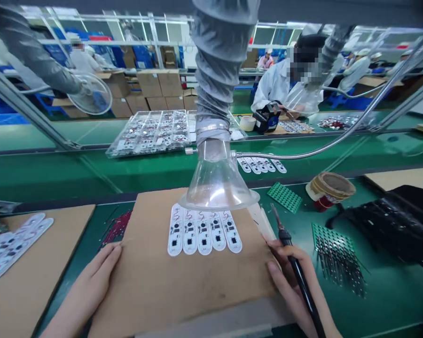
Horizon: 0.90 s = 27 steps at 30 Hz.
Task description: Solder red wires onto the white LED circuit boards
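Two hands are ours at this bench. We start with the green table (49,173), then the brown board (155,277) lying on it, which reaches from our left hand across to our right. Just ahead of both hands and between them lie five white strips (203,231), side by side on the board, each with small dark parts and red wire at its far end. Directly over their far ends hangs a clear funnel (216,180) at the bottom of a grey hose (218,70). Ahead and to the outside of our right hand sits a small green panel (285,197), and just to that hand's outer side a second green panel full of pins (336,256).

Our right hand (296,281) is closed around a black iron (296,263), held like a pen, its tip pointing away from us and apart from the strips. Our left hand (98,272) lies flat, fingers loose and holding nothing, resting on the board's near left edge.
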Motion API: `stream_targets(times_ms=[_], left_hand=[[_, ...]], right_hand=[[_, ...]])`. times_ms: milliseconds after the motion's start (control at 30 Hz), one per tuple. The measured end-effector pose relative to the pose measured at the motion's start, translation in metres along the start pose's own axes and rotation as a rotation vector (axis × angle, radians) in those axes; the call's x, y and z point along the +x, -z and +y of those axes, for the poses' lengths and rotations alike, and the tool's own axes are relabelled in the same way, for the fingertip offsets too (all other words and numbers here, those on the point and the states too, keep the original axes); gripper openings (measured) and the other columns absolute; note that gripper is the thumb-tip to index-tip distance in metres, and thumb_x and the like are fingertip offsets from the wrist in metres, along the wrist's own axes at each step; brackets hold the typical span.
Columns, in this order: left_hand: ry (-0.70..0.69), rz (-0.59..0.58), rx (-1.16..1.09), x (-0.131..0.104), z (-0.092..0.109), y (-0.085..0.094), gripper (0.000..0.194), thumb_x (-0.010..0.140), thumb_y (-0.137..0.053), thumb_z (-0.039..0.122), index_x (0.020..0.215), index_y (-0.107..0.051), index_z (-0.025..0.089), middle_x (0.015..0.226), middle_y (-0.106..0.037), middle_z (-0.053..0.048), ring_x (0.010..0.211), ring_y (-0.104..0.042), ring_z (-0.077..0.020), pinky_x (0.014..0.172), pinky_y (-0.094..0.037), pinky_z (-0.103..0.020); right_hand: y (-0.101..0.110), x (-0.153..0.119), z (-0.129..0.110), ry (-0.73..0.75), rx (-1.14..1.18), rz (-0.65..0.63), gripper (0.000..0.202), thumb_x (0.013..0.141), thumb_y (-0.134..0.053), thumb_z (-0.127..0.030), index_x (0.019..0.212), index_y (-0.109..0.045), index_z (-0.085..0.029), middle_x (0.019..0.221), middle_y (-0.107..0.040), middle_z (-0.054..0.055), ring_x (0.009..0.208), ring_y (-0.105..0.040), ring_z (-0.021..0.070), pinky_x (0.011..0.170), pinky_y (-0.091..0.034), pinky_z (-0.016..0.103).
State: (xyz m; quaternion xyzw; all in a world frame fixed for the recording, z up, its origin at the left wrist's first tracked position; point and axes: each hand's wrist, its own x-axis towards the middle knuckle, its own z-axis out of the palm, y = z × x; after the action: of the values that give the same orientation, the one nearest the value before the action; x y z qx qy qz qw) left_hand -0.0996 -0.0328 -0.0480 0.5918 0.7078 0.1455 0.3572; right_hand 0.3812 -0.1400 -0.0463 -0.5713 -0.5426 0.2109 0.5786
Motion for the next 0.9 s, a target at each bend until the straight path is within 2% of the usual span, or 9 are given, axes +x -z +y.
stream_targets(times_ms=[67,167,267,367,500,600,700,767,900], left_hand=[[0.209,0.126,-0.184,0.008,0.046,0.011,0.052,0.097,-0.058,0.073,0.134,-0.069,0.037,0.133,-0.083,-0.003,0.129,-0.078,-0.0429,0.099,-0.071,-0.058],[0.183,-0.011,-0.387,0.031,0.111,0.029,0.041,0.098,-0.062,0.063,0.112,-0.069,0.024,0.104,-0.085,-0.008,0.101,-0.085,-0.0339,0.078,-0.072,-0.041],[0.133,0.073,-0.413,0.055,0.141,0.044,0.029,0.094,-0.067,0.050,0.097,-0.066,0.021,0.090,-0.082,-0.008,0.087,-0.082,-0.0281,0.068,-0.065,-0.032],[0.117,0.083,-0.405,0.055,0.132,0.049,0.027,0.091,-0.069,0.047,0.092,-0.067,0.021,0.088,-0.081,-0.007,0.085,-0.080,-0.0274,0.066,-0.064,-0.031],[0.108,0.045,-0.376,0.011,0.087,0.037,0.038,0.092,-0.069,0.064,0.101,-0.074,0.027,0.098,-0.084,-0.003,0.104,-0.083,-0.0340,0.077,-0.070,-0.038],[0.090,0.051,-0.227,-0.022,0.052,0.022,0.041,0.098,-0.054,0.075,0.115,-0.075,0.044,0.116,-0.085,0.007,0.127,-0.080,-0.0386,0.098,-0.071,-0.053],[0.079,0.154,-0.016,-0.037,0.029,0.006,0.044,0.098,-0.046,0.079,0.114,-0.074,0.050,0.131,-0.083,0.012,0.146,-0.068,-0.0413,0.123,-0.056,-0.065],[0.027,0.180,0.023,-0.038,0.022,-0.004,0.044,0.096,-0.046,0.081,0.111,-0.075,0.052,0.132,-0.083,0.013,0.147,-0.066,-0.0411,0.125,-0.054,-0.064],[-0.151,0.100,0.026,-0.031,0.027,-0.010,0.033,0.094,-0.056,0.075,0.103,-0.079,0.053,0.119,-0.087,0.012,0.132,-0.077,-0.0420,0.110,-0.066,-0.059]], right_hand=[[-0.011,0.023,0.008,-0.062,0.136,0.007,0.024,0.107,-0.073,-0.032,0.127,-0.060,-0.031,0.143,-0.073,0.011,0.138,-0.075,0.0259,0.115,-0.064,0.045],[-0.041,0.076,0.018,-0.054,0.224,0.047,0.030,0.104,-0.078,-0.038,0.126,-0.060,-0.030,0.132,-0.077,0.009,0.126,-0.081,0.0241,0.111,-0.065,0.042],[-0.067,0.119,0.020,-0.043,0.243,0.052,0.044,0.095,-0.086,-0.044,0.126,-0.059,-0.028,0.129,-0.076,0.007,0.121,-0.082,0.0237,0.111,-0.064,0.042],[-0.068,0.120,0.016,-0.034,0.253,0.034,0.044,0.095,-0.085,-0.049,0.124,-0.060,-0.027,0.126,-0.077,0.007,0.120,-0.083,0.0242,0.109,-0.065,0.041],[-0.039,0.062,0.014,-0.058,0.252,-0.065,0.032,0.104,-0.078,-0.039,0.131,-0.063,-0.029,0.140,-0.078,0.012,0.134,-0.078,0.0247,0.111,-0.065,0.039],[-0.019,0.015,0.015,-0.027,0.243,-0.016,0.027,0.105,-0.077,-0.034,0.129,-0.066,-0.031,0.136,-0.081,0.011,0.129,-0.081,0.0265,0.107,-0.068,0.041],[-0.010,-0.014,0.014,-0.022,0.198,-0.003,0.029,0.105,-0.077,-0.032,0.132,-0.067,-0.031,0.140,-0.079,0.012,0.134,-0.078,0.0280,0.107,-0.068,0.040],[-0.005,-0.023,0.010,-0.039,0.154,0.046,0.028,0.105,-0.075,-0.032,0.132,-0.067,-0.031,0.145,-0.076,0.012,0.141,-0.074,0.0279,0.111,-0.065,0.039],[0.010,-0.025,0.006,0.007,0.072,0.143,0.020,0.106,-0.075,-0.033,0.125,-0.069,-0.030,0.137,-0.077,0.010,0.135,-0.077,0.0262,0.109,-0.065,0.035]])
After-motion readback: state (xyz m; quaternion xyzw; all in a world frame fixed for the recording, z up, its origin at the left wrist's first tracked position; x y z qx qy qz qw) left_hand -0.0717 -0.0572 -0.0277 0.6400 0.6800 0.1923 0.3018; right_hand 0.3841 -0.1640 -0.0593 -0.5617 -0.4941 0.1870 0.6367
